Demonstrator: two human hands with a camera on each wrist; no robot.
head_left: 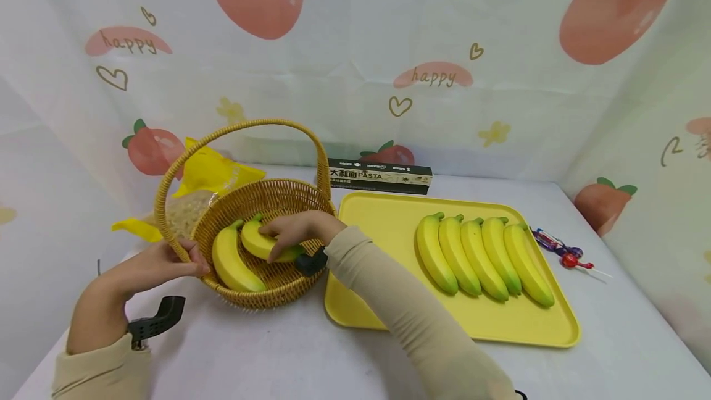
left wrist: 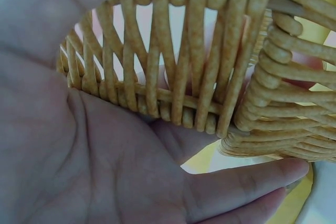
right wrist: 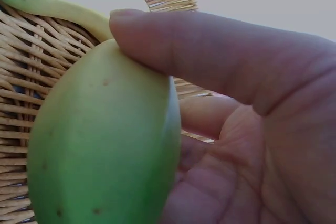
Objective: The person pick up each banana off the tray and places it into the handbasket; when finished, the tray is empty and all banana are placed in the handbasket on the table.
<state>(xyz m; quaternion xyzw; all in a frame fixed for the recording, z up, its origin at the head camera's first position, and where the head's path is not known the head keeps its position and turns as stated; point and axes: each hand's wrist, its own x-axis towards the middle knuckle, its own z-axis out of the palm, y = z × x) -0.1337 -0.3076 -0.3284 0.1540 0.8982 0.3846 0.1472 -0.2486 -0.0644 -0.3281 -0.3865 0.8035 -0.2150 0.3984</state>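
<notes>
A wicker basket [head_left: 261, 297] with a tall arched handle stands left of centre in the head view. My left hand [head_left: 147, 267] grips the base of the handle at the basket's left rim; in the left wrist view the woven handle [left wrist: 184, 51] lies across the palm. Inside the basket, my right hand [head_left: 297, 230] holds a banana [head_left: 255, 241] between thumb and fingers. Its green end [right wrist: 100, 129] fills much of the right wrist view, with the thumb [right wrist: 173, 40] on top. A second banana [head_left: 230, 258] lies in the basket, left of the held one.
To the right, a yellow tray [head_left: 383, 221] bears several bananas [head_left: 483, 258] in a row. A pasta box [head_left: 380, 176] is behind it, wrapped lollipops [head_left: 561, 249] beside its right edge. Behind the basket sits a yellow and clear bag [head_left: 211, 171]. A printed cloth hangs behind.
</notes>
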